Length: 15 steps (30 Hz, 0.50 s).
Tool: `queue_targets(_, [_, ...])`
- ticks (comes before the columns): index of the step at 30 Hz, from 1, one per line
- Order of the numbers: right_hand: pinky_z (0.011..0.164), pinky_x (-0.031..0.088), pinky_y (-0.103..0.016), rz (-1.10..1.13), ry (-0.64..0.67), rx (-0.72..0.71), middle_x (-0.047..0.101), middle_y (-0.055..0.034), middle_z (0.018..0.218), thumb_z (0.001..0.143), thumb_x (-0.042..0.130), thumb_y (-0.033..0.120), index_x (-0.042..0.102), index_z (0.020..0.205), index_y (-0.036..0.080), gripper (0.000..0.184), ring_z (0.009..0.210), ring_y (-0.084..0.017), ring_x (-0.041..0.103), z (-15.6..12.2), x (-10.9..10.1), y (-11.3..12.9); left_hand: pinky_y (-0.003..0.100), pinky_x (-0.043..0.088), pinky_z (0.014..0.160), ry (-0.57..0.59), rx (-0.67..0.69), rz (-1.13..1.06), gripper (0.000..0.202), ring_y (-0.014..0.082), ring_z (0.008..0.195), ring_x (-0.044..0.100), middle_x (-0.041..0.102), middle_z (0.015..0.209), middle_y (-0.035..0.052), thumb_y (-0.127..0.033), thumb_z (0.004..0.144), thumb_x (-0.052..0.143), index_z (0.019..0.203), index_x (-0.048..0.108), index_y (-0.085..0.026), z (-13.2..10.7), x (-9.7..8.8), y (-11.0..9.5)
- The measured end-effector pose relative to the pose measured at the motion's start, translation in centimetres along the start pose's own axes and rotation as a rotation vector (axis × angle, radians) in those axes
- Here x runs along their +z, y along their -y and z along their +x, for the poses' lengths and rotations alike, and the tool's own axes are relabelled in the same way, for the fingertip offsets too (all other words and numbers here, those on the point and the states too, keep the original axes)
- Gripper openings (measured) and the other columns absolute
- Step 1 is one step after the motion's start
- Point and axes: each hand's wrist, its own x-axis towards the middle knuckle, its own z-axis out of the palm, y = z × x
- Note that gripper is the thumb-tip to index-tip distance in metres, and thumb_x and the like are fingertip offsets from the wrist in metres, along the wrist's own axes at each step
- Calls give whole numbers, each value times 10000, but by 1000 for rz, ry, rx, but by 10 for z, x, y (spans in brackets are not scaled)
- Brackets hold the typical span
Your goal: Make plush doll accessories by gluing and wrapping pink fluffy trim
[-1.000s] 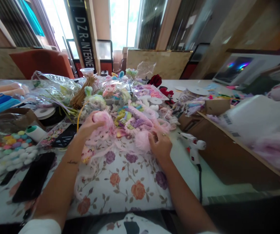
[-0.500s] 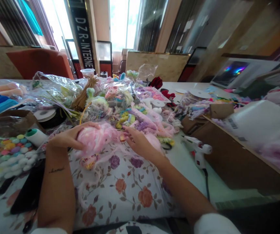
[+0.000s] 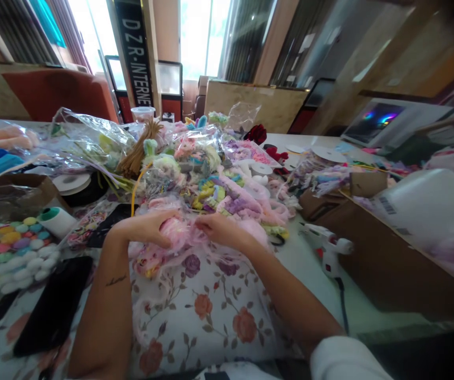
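My left hand point(image 3: 150, 229) curls around a pink, gauzy, fluffy bundle point(image 3: 177, 232) above a floral cushion point(image 3: 199, 327). On the bundle's right side, my right hand point(image 3: 221, 230) is closed, its fingertips pinched at the gauzy edge; they are partly hidden. Loose pale pink strands trail from beneath the bundle over the cushion. Below my left hand lies a small pink and yellow patterned piece point(image 3: 147, 264), too blurred to name. Just beyond both hands is a heap of pastel fuzzy stems point(image 3: 211, 195).
A white glue gun point(image 3: 331, 250) with a cord rests at right, beside a cardboard box point(image 3: 385, 258). To the left are a black phone point(image 3: 55, 301), colourful pom-poms point(image 3: 21, 243), a thread spool point(image 3: 56, 221) and a black ribbon roll point(image 3: 86, 191). Clear plastic wrapping point(image 3: 88, 132) lies farther back.
My left hand has moved right with the pink bundle, closer to my right hand. The right hand's fingers, spread before, are now curled in against the bundle. The view has shifted slightly.
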Motion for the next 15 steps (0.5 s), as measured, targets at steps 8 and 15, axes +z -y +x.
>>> queue_targets(8, [625, 433, -257, -239, 156, -18, 719, -90, 816, 677, 584, 75, 720, 873, 154, 251, 727, -219, 642, 54, -4, -22, 309, 424, 921, 7, -36, 33, 642, 277, 1147, 516, 578, 1236, 44, -327, 641, 636, 1259, 506, -218, 4, 2, 0])
queue_targets(15, [735, 462, -308, -371, 71, 105, 700, -187, 979, 743, 538, 86, 683, 1053, 109, 343, 896, -289, 653, 64, -5, -39, 300, 437, 879, -7, -63, 24, 620, 273, 1101, 542, 615, 1152, 31, -335, 634, 635, 1235, 529, -222, 4, 3, 0])
